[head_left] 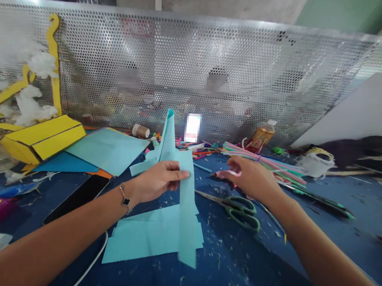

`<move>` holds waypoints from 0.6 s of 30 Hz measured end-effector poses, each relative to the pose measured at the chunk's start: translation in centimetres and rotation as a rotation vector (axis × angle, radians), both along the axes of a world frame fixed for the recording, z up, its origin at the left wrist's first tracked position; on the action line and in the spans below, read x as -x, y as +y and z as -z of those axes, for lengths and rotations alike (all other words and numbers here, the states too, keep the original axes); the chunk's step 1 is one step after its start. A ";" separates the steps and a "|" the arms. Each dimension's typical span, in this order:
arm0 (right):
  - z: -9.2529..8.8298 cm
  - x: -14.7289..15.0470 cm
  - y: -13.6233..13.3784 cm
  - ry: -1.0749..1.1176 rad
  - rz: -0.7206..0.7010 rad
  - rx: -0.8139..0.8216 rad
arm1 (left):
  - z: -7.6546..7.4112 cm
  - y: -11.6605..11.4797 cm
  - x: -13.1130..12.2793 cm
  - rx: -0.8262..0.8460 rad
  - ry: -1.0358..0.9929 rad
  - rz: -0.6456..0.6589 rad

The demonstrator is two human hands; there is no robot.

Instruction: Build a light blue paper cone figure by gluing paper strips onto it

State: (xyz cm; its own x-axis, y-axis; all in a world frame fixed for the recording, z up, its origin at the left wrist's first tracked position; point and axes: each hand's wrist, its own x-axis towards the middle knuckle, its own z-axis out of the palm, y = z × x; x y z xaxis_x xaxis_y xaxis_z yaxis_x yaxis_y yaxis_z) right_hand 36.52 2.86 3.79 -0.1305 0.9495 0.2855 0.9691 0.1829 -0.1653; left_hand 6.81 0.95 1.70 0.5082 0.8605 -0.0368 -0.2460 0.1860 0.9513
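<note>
My left hand (pixel 160 182) pinches a long light blue paper strip (pixel 186 221) between thumb and fingers. The strip hangs over several light blue paper pieces (pixel 145 235) on the table. Behind that hand stands a rolled light blue paper cone (pixel 168 135). My right hand (pixel 249 175) is low over the table, its fingers curled in; what they hold, if anything, I cannot make out. A thin blue stick (pixel 203 168) with a dark end lies by its fingertips. Green-handled scissors (pixel 240 212) lie partly open just below the right hand.
A phone (pixel 77 198) and a white cable (pixel 91 264) lie at left. Yellow box-like craft work (pixel 44 139) and blue sheets (pixel 110 148) are behind them. Pastel sticks (pixel 265 159), a bottle (pixel 261 137) and string (pixel 316 162) stand right. A perforated metal screen (pixel 180 64) spans the back.
</note>
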 end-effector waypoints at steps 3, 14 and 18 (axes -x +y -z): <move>0.9 3.6 -1.7 0.220 -0.382 -0.065 | -0.3 -0.4 -0.5 0.076 -0.123 -0.047; 5.4 11.0 -4.7 0.891 -0.430 -0.199 | 0.7 -2.3 -3.8 0.152 -0.281 -0.221; 4.5 12.2 -5.3 1.018 -0.246 -0.066 | 1.1 -2.6 -4.4 0.135 -0.159 -0.228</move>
State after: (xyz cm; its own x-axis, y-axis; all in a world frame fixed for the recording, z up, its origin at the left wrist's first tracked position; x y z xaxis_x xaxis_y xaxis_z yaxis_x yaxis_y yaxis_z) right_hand 24.32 -2.39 -0.68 0.0131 0.9079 0.4189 0.3128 0.3942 -0.8641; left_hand 11.24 -1.62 0.55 0.3111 0.9457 -0.0941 -0.4400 0.2311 0.8677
